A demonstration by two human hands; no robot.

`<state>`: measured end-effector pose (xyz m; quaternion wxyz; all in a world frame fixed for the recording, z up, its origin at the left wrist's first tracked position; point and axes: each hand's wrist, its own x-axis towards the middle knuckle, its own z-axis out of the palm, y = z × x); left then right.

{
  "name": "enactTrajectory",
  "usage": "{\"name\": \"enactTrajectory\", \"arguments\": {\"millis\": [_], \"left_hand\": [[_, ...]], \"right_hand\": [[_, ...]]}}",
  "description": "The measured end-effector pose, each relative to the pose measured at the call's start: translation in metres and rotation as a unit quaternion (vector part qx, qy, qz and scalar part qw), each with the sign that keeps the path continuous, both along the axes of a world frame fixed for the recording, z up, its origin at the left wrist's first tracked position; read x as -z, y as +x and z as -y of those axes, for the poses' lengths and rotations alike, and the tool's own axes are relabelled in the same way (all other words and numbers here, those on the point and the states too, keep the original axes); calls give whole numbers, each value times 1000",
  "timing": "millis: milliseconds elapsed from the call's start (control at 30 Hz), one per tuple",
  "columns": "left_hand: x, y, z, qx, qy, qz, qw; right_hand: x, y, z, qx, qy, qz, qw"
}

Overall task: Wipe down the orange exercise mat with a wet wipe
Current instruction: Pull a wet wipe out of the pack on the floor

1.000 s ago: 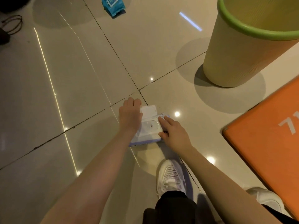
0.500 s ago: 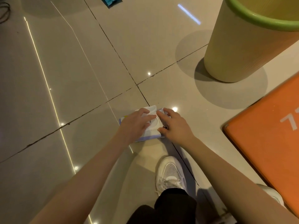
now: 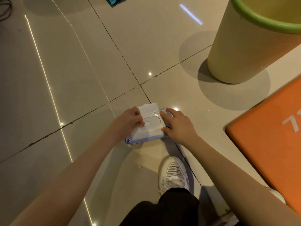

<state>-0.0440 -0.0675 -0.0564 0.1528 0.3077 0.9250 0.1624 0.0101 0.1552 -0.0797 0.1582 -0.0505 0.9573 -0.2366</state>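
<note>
A pack of wet wipes [image 3: 149, 132] lies on the tiled floor in front of me, its white flip lid [image 3: 149, 109] standing open. My left hand [image 3: 128, 122] pinches the tip of a wipe [image 3: 143, 124] at the pack's opening. My right hand [image 3: 176, 123] grips the pack's right end, thumb at its near edge and fingers over the top. The orange exercise mat [image 3: 270, 132] with white markings lies on the floor at the right, apart from both hands.
A tall cream bin with a green rim [image 3: 247, 51] stands on the floor behind the mat's corner. My white shoe [image 3: 173, 174] is planted just below the pack. A blue packet [image 3: 114, 0] lies at the top edge, a black cable [image 3: 4, 8] at the top left.
My left hand moved from the pack's left side onto the opening and now pinches a wipe there. The right hand stays on the pack's right end.
</note>
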Motion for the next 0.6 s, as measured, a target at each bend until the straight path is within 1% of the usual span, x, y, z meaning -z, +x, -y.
{"name": "enactTrajectory", "arguments": {"millis": [100, 200, 267, 333, 400, 500, 600], "left_hand": [[0, 1, 18, -15, 8, -16, 1000], [-2, 4, 20, -67, 22, 31, 997], [0, 5, 17, -102, 35, 57, 993], [2, 7, 15, -152, 64, 80, 983], [4, 9, 13, -182, 76, 90, 976], [5, 11, 10, -190, 72, 76, 976], [7, 12, 10, -200, 70, 74, 974]], "right_hand": [[-5, -3, 3, -13, 23, -8, 1000], [-13, -6, 6, -53, 38, -34, 997], [-17, -7, 15, -92, 23, -50, 994], [-13, -4, 29, -111, 15, -86, 990], [-6, -3, 37, -95, 8, -124, 988], [2, -6, 42, -70, -3, -171, 983], [5, -10, 44, -45, -19, -185, 982]]}}
